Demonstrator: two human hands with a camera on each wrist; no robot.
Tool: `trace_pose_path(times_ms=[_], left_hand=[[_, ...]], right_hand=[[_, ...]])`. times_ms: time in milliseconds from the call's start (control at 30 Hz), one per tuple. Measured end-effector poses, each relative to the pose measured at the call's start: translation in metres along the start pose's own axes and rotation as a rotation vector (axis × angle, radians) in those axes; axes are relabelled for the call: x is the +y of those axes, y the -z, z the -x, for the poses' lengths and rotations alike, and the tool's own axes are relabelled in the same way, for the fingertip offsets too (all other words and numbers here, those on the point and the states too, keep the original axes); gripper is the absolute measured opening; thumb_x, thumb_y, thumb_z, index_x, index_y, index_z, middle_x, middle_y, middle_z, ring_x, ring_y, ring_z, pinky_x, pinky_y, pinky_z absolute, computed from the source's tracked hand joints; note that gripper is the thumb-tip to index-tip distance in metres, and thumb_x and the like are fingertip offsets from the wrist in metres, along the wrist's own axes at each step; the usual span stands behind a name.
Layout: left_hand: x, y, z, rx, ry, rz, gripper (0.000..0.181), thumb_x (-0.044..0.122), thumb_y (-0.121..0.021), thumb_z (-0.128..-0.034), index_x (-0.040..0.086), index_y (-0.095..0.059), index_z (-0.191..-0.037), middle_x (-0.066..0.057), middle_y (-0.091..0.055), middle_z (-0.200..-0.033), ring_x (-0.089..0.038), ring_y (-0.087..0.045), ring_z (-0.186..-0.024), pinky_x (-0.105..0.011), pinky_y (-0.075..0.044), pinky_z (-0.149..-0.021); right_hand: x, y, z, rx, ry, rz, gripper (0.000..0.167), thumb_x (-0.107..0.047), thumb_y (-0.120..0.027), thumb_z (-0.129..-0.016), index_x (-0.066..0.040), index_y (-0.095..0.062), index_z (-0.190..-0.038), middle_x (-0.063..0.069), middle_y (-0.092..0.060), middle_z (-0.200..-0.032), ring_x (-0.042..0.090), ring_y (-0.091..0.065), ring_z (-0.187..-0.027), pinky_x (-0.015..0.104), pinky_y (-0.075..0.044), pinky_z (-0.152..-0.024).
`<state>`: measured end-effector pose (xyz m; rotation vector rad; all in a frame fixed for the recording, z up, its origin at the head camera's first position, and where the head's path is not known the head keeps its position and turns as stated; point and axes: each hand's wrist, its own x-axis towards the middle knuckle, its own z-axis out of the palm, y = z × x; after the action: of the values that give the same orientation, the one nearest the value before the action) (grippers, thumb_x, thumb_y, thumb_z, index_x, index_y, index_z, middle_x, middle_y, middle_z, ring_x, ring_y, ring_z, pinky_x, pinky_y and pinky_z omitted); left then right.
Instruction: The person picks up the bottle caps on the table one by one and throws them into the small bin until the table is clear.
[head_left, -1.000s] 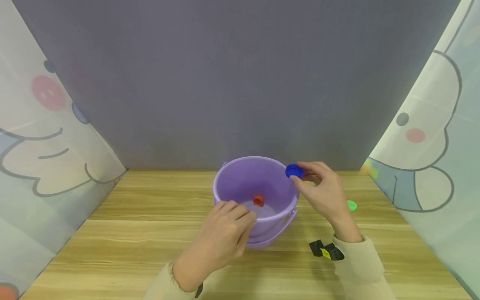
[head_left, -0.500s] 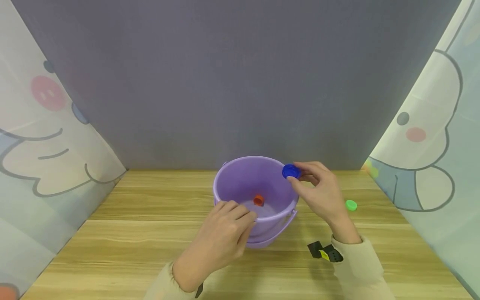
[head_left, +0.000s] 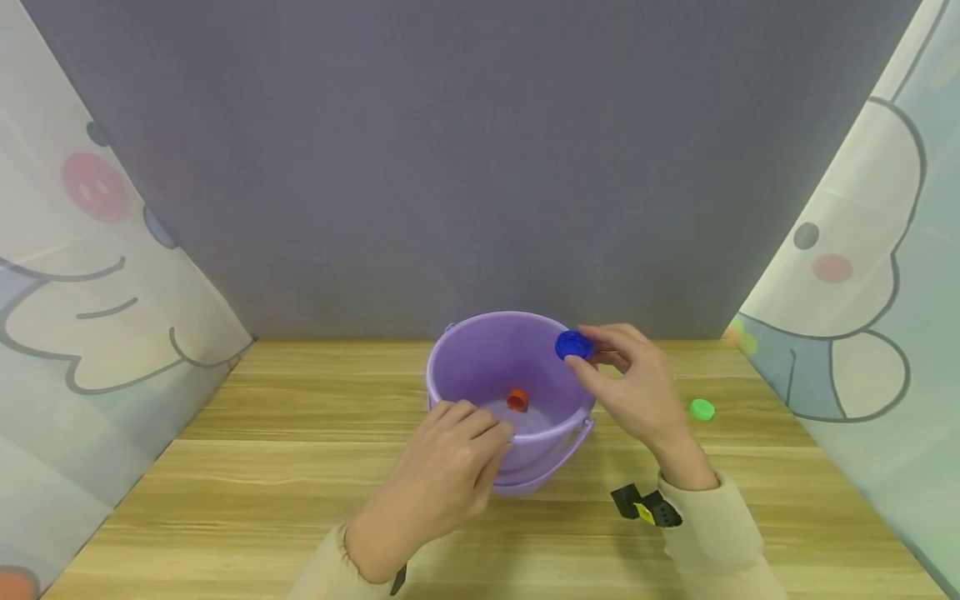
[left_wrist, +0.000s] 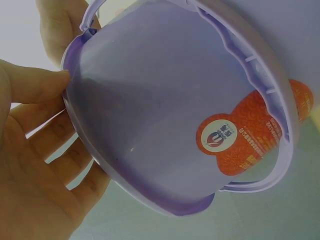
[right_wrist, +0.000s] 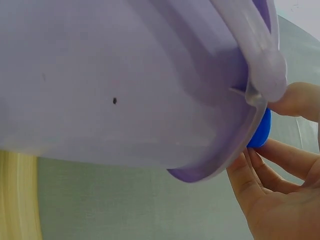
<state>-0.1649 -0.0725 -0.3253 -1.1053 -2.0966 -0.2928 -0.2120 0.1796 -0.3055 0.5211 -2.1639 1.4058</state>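
Observation:
A purple bucket (head_left: 487, 354) stands upright on the wooden table. At its near rim my left hand (head_left: 442, 471) grips the edge; in the left wrist view the thumb (left_wrist: 42, 82) lies on the outside and the fingers reach over the rim. Between thumb and fingertips my right hand (head_left: 641, 392) pinches a blue bottle cap (head_left: 573, 345) at the bucket's right rim. The right wrist view shows that blue cap (right_wrist: 261, 131) partly hidden behind the rim. Inside the bucket, an orange-red cap (head_left: 517, 400) lies at the bottom.
A bright green cap (head_left: 702, 409) lies on the table (head_left: 300, 467) right of the bucket. The bucket's handle (head_left: 566, 457) hangs down on the near side. A grey panel (head_left: 480, 167) stands behind, with cartoon-printed sheets (head_left: 840, 333) at both sides.
My right hand has moved slightly left with the blue cap, from beside the right rim to over the bucket's edge. The left hand and the bucket have stayed put.

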Motion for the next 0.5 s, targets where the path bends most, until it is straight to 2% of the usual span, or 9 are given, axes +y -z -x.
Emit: trace_pose_path(times_ms=[500], left_hand=[[-0.0009,0.0001,0.0001,0.0,-0.009,-0.003,0.009,0.01,-0.073,-0.0852,0.013,-0.066,-0.091,0.004,-0.063,-0.083,-0.016,-0.055,-0.076,-0.029,-0.045,-0.072]], right_hand=[[-0.0056,-0.0087,0.0027,-0.045,0.024,-0.032,0.037,0.0,-0.079,-0.083,0.006,-0.069,-0.118,0.013,-0.064,-0.112,0.023,-0.067,-0.094,0.027,-0.058,-0.083]])
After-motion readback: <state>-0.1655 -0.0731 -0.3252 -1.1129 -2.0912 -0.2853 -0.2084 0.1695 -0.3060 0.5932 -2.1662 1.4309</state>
